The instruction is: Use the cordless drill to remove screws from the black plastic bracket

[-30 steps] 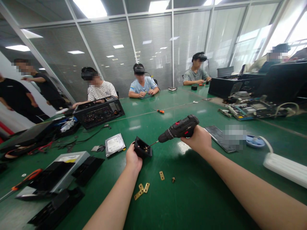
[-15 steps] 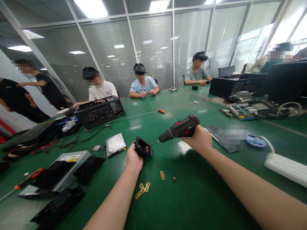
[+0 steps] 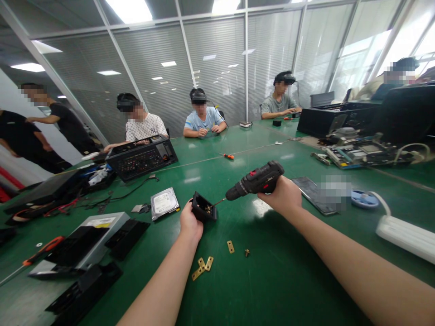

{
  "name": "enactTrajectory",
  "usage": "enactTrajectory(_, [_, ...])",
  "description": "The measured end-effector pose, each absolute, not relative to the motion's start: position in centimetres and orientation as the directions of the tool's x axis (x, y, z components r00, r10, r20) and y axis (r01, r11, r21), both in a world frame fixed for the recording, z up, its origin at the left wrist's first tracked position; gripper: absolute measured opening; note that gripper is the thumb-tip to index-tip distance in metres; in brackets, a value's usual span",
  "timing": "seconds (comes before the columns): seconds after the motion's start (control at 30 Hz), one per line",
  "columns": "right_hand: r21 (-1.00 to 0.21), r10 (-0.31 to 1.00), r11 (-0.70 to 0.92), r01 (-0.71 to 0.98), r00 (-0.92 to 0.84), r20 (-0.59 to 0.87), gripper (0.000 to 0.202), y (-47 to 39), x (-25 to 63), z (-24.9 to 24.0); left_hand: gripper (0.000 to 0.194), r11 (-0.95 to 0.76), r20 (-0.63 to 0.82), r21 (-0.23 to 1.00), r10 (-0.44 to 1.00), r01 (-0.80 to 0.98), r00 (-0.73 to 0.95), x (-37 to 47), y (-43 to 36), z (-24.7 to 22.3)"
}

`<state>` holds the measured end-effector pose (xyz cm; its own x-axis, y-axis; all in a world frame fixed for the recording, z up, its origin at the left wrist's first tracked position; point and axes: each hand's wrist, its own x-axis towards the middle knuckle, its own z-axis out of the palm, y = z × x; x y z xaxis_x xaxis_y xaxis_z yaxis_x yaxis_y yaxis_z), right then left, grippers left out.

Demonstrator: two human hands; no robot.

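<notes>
Our left hand (image 3: 190,222) is closed round a small black box (image 3: 204,207), fingers mostly hidden behind it; box is held just above the green table (image 3: 272,280), open side tilted up toward our right. Brass-coloured bits (image 3: 209,210) show inside, too small to make out. Our right hand (image 3: 283,194) is wrapped round the grip of a power drill (image 3: 254,180), thumb along the near side; we can't tell if a finger presses the trigger. The drill's long bit (image 3: 219,202) points down-left into the box opening; we can't tell what the tip touches.

On the table in front of us: three brass plates (image 3: 203,268) bunched, touching or overlapping, one single brass plate (image 3: 230,246) apart from them, and a small brass screw (image 3: 247,253) to its right. Left of the box, we have a hard drive (image 3: 164,203) lying flat, then a grey metal drive unit (image 3: 115,222), black plastic pieces (image 3: 127,240) and an orange-black screwdriver (image 3: 44,251). Right of the drill lie a dark flat slab (image 3: 316,194), a blue round object (image 3: 364,199) and a white power strip (image 3: 408,237). Farther off, a black computer case (image 3: 142,158), circuit boards (image 3: 369,151), a small orange screwdriver (image 3: 228,156), and people seated across from us
</notes>
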<state>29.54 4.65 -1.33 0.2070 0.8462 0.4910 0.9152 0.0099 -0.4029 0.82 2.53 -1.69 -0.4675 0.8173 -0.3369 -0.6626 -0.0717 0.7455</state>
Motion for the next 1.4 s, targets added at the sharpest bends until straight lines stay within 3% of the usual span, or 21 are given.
enactTrajectory(1.4, [-0.405, 0.84, 0.02, 0.914, 0.204, 0.503, 0.033, 4.72, 29.58, -1.33, 0.015, -0.083, -0.331, 0.749, 0.812, -0.657, -0.481, 0.91, 2.66, -1.76])
